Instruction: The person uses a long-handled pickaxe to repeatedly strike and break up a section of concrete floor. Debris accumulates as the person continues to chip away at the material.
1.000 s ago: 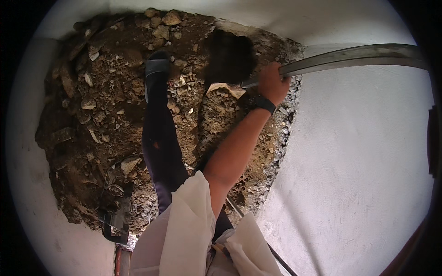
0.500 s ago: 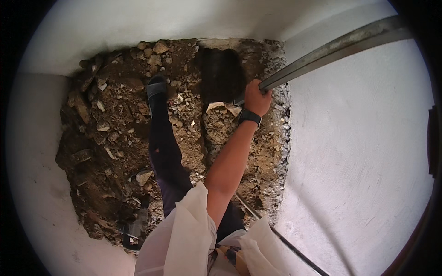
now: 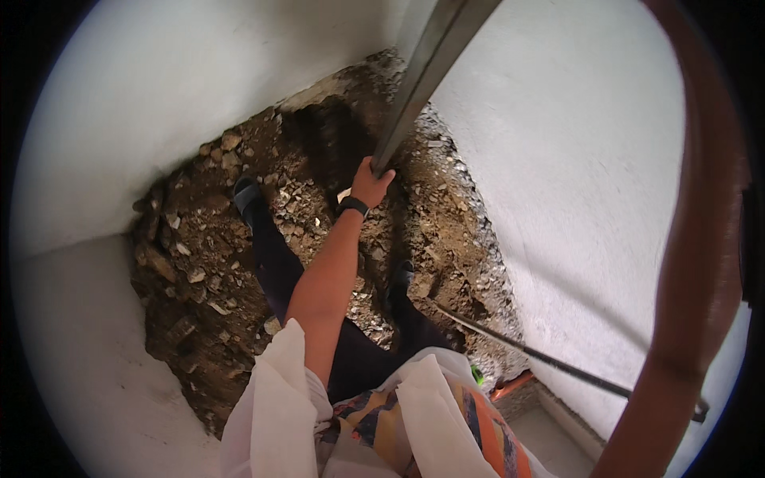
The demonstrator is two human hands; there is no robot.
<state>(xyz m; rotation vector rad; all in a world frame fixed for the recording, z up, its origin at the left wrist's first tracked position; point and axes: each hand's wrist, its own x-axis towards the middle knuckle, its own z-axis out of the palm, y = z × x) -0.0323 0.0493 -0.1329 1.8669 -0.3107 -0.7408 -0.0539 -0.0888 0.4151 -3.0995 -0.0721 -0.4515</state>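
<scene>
My left hand [image 3: 370,185], with a black watch [image 3: 352,206] on its wrist, is closed round the lower part of a long grey metal bar [image 3: 426,76]. From my fist the bar rises to the top edge of the view, and its upper end is out of sight. Just beyond the hand lies a dark hole [image 3: 323,135] dug in the earth beside the wall. My right arm [image 3: 689,263] runs up along the right edge, raised, with its hand outside the picture. A pale stone or shard [image 3: 343,195] shows next to my left wrist.
White walls [image 3: 558,159] close in the patch of loose soil and stones [image 3: 207,263]. My dark-clad legs [image 3: 275,247] stand on the rubble. A thin dark rod [image 3: 534,350] leans at the right, near an orange pipe-like piece [image 3: 510,385] and a pale ledge [image 3: 570,418].
The bar has swung from pointing right to pointing up, still in my left hand. My raised right arm has come into view. The whole view has turned, and my other foot now shows.
</scene>
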